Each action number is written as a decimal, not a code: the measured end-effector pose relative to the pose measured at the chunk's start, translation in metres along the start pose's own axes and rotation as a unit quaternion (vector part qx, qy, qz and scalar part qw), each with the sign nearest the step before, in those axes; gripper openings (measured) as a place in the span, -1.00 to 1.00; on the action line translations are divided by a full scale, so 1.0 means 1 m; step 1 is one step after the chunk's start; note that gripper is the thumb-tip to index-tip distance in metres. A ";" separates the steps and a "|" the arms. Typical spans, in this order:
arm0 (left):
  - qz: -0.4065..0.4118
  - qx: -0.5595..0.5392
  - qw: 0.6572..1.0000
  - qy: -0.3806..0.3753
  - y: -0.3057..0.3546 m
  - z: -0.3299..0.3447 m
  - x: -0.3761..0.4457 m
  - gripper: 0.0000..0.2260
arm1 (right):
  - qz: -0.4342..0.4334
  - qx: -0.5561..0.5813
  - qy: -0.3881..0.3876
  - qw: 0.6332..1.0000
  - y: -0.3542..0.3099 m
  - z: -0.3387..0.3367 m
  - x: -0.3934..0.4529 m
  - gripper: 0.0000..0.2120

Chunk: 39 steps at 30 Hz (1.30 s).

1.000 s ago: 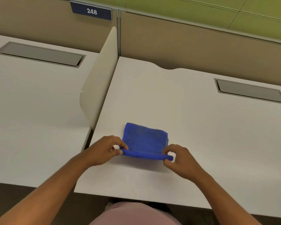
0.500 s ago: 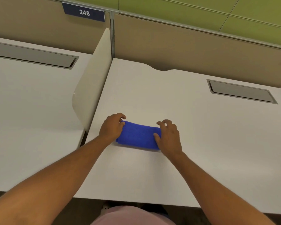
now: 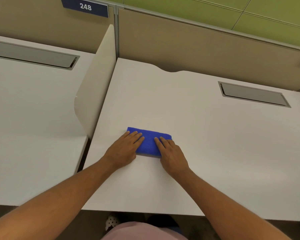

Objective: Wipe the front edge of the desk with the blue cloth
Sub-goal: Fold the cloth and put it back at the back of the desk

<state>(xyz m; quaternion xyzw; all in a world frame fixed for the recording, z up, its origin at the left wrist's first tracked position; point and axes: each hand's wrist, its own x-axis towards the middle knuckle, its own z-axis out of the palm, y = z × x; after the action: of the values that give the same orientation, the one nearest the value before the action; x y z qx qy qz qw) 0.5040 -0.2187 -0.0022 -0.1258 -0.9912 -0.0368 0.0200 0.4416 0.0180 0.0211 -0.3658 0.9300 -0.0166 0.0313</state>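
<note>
While the fingers of the left hand are lying flat and spread across the left half of the folded, bright blue terry cloth, the fingers of the right hand are doing the same on its right half; neither hand is curling around or pinching the fabric, both are simply pressing it down with open palms. That cloth is sitting as a compact, oblong pad on the smooth white tabletop, lying left of centre and towards the near side, though still well apart from the front edge, which is running across the bottom of the view just above the person's lap. Beyond the hands, a grey rectangular cable hatch is lying recessed in the far right of the surface, a cream, rounded divider panel is standing upright along the left side, and a navy plaque numbered 248 is hanging on the tan partition behind.

Judging by this layout, the task is only just getting under way: the cloth is looking neatly folded and ready, but the wiping itself is not yet showing. What is remaining is drawing the pad back to the near edge and running it along that edge's length.
</note>
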 end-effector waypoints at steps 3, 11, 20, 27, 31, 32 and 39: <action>0.019 0.014 0.999 0.041 0.004 0.000 0.010 -0.45 | -0.009 -0.015 0.025 1.000 0.007 -0.006 0.001 -0.39; -0.037 -0.109 0.992 0.060 0.029 -0.050 0.062 -0.69 | 0.029 0.099 0.006 0.995 0.059 -0.050 0.016 -0.74; -0.108 -0.356 0.924 -0.085 0.052 -0.106 0.178 -0.62 | 0.033 0.200 -0.129 0.971 0.201 -0.121 0.035 -0.68; -0.093 -0.374 0.917 -0.104 0.076 -0.120 0.304 -0.58 | 0.022 0.167 -0.105 0.980 0.330 -0.159 0.080 -0.62; -0.083 -0.318 0.939 -0.099 0.080 -0.124 0.385 -0.58 | 0.032 0.130 -0.068 0.989 0.391 -0.171 0.120 -0.59; -0.078 -0.296 0.947 -0.095 0.078 -0.124 0.406 -0.58 | 0.043 0.115 -0.055 0.991 0.406 -0.174 0.133 -0.60; -0.065 -0.153 0.985 -0.049 0.057 -0.113 0.534 -0.63 | 0.093 0.055 -0.005 0.994 0.487 -0.172 0.222 -0.78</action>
<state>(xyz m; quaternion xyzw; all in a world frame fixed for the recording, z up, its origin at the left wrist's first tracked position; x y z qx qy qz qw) 0.0049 -0.0401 0.1403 -0.0644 -0.9797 -0.1831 -0.0510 -0.0635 0.2249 0.1564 -0.2754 0.9575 -0.0631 0.0573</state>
